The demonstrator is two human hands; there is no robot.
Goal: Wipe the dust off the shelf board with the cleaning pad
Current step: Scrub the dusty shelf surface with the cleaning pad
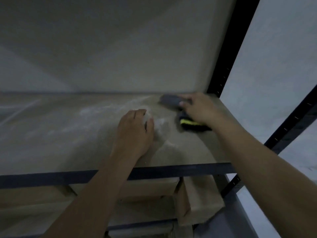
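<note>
The brown shelf board [68, 134] carries pale streaks of dust across its middle. My right hand [200, 109] lies on top of a dark cleaning pad [171, 100] with a yellow-green stripe, near the board's far right corner, fingers curled over it. The pad shows at both ends of the hand and is blurred. My left hand [135, 133] rests on the board to the left of the pad, with its fingers bent down onto the dusty surface and holding nothing.
A black metal rail [188, 170] runs along the board's front edge. Black slotted uprights [228, 59] stand at the right. Cardboard boxes [202, 201] sit on the level below. A pale wall lies behind the shelf.
</note>
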